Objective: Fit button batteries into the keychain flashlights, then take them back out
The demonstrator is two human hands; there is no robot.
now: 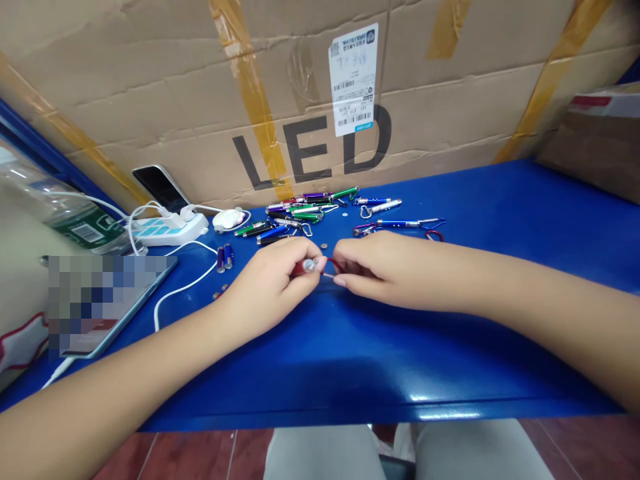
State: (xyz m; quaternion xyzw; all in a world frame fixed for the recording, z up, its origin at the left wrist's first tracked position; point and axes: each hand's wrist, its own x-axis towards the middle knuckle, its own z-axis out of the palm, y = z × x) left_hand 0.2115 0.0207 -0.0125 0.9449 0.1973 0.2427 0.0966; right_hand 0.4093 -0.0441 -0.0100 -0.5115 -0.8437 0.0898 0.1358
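My left hand (273, 283) is closed around a small red keychain penlight (299, 269), whose silvery end shows between thumb and forefinger. My right hand (367, 267) meets it from the other side, its fingers pinched on the red clip (334, 265) at the penlight's end. A thin metal piece shows between the two hands; I cannot tell what it is. Just beyond the fingers lies a button cell (324, 247). A pile of penlights (300, 212) in green, blue, purple, black and silver, several with carabiner clips, lies behind the hands.
Two short purple-blue cylinders (225, 257) stand left of my left hand, near more button cells (220, 292). Further left are a white power strip (170, 230) with cables, a phone (160, 189), a tablet (120, 313) and a plastic bottle (90, 223). A large cardboard box (175, 100) backs the blue table (320, 373).
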